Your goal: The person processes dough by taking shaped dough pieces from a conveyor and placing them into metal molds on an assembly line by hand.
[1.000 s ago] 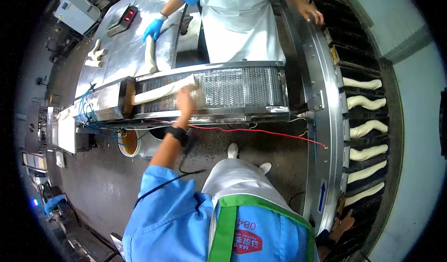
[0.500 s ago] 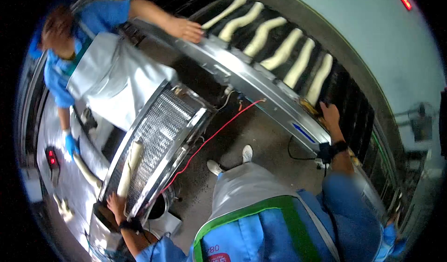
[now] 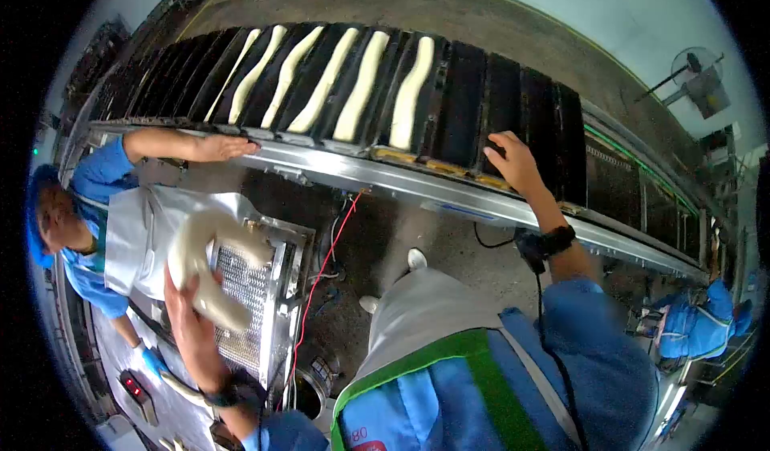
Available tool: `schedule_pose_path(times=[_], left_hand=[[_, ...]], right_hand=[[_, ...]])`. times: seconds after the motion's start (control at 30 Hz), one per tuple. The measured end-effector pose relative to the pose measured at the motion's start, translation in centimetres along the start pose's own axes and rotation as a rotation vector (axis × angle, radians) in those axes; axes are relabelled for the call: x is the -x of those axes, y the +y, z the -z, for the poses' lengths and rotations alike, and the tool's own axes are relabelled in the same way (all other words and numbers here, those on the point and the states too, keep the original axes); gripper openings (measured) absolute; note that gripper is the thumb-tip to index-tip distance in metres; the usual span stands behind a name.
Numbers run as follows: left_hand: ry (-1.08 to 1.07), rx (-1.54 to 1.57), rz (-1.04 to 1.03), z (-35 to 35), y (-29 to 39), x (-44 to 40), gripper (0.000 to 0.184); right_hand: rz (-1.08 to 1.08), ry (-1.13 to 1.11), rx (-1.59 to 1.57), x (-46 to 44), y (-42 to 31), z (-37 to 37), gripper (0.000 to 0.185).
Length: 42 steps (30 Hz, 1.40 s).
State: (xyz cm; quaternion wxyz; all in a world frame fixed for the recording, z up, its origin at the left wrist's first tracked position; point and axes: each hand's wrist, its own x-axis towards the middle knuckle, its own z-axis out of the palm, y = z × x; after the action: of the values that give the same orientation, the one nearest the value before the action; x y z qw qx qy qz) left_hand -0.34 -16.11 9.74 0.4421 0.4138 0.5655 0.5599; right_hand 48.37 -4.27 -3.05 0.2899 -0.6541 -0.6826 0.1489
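Observation:
A thick, pale dough strip (image 3: 191, 250) hangs bent in a curve above the metal mesh belt, blurred by motion. My left hand (image 3: 186, 311) is closed around it near its middle. My right hand (image 3: 515, 162) is open over the near edge of the dark trough conveyor (image 3: 461, 106), fingers apart and holding nothing. To its left, several dough strips lie lengthwise, one per black trough; the nearest is a wavy strip (image 3: 411, 94).
A co-worker's bare hand (image 3: 233, 146) rests at the conveyor's metal rail (image 3: 321, 158); their blue-gloved hand (image 3: 151, 361) touches another dough strip (image 3: 186, 388). A red cord (image 3: 327, 262) hangs beside the mesh belt (image 3: 241, 291). Another person (image 3: 694, 327) stands far right.
My left hand has raised the dough strip off the mesh belt, and it now bends. My right hand has come over the troughs. The view has turned, and the strips on the conveyor appear farther left.

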Motion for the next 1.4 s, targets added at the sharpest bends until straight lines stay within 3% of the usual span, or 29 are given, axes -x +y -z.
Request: schedule_pose_path(times=[0.1,0.23,0.37,0.4,0.5,0.53,0.57,0.63,0.7,0.77,0.8,0.83,0.9,0.97,1.03,1.1,1.17,1.27,1.3,1.37,1.4], left_hand=[[-0.203,0.108,-0.216,-10.0,4.0,-6.2,0.058],[-0.47,0.161,-0.13,-18.8,4.0,-11.8,0.048],[-0.468,0.056,-0.053,-26.4,-2.5,-15.7,0.044],[-0.479,-0.119,-0.062,-27.5,-4.7,-16.1,0.047],[-0.561,-0.733,-0.198,-28.1,-15.6,-19.2,0.055],[-0.418,-1.028,-0.398,-27.5,-15.4,-18.2,0.058],[-0.286,-1.061,-0.545,-27.0,-15.5,-17.6,0.054],[-0.395,-0.923,-0.544,-26.1,-14.5,-16.8,0.041],[-0.446,-1.014,-0.523,-25.0,-14.2,-14.6,0.019],[-0.478,-0.928,-0.497,-22.9,-14.0,-12.6,0.018],[-0.396,-0.912,-0.549,-21.8,-13.8,-10.9,0.019],[-0.391,-0.822,-0.423,-19.7,-14.4,-9.5,0.018],[-0.321,-0.844,-0.485,-15.4,-16.7,-6.1,0.019],[-0.235,-0.815,-0.294,-10.2,-16.4,-0.8,0.02],[-0.067,-0.823,-0.041,-4.5,-17.5,5.0,0.02],[0.217,-0.825,0.014,1.8,-21.0,11.0,0.019],[0.392,-0.712,0.181,6.5,-22.4,17.1,0.02],[0.724,-0.704,0.159,10.5,-25.2,22.9,0.029],[0.902,-0.885,0.264,11.9,-26.0,24.7,0.033],[1.032,-1.069,0.314,16.3,-27.7,27.5,0.04],[1.117,-1.169,0.545,17.1,-26.3,28.0,0.047]], right_hand=[[0.048,0.062,0.089,1.1,3.8,2.2,0.033],[-0.112,-0.009,0.129,2.6,4.6,4.4,0.032],[-0.067,0.03,0.179,4.0,7.2,4.6,0.031],[-0.159,-0.044,0.152,3.8,6.8,5.4,0.032],[-0.226,-0.048,0.186,4.0,7.3,6.1,0.034],[-0.225,-0.058,0.188,4.1,7.6,6.1,0.034],[-0.242,-0.05,0.177,4.2,8.0,6.0,0.035],[-0.251,-0.06,0.165,4.8,9.0,5.3,0.037],[-0.104,0.04,0.245,5.7,9.3,3.9,0.037],[0.083,-0.032,0.255,6.5,7.7,2.5,0.038],[0.181,-0.05,0.375,7.4,6.5,1.8,0.039],[0.251,-0.095,0.272,7.5,6.5,0.4,0.04],[0.212,-0.183,0.228,9.4,5.7,-1.2,0.035],[0.279,-0.051,0.234,11.9,4.7,-1.9,0.028],[0.296,-0.056,0.245,13.3,4.8,-1.8,0.022],[0.429,-0.017,0.212,13.5,4.7,-2.1,0.02],[0.396,0.028,0.429,14.8,3.3,-2.1,0.019],[0.373,0.012,0.51,13.7,3.6,-3.1,0.026],[0.395,0.0,0.498,12.6,3.8,-3.5,0.026],[0.313,-0.06,0.334,11.2,5.4,-3.3,0.028],[0.464,-0.011,0.353,10.5,5.7,-3.5,0.029]])
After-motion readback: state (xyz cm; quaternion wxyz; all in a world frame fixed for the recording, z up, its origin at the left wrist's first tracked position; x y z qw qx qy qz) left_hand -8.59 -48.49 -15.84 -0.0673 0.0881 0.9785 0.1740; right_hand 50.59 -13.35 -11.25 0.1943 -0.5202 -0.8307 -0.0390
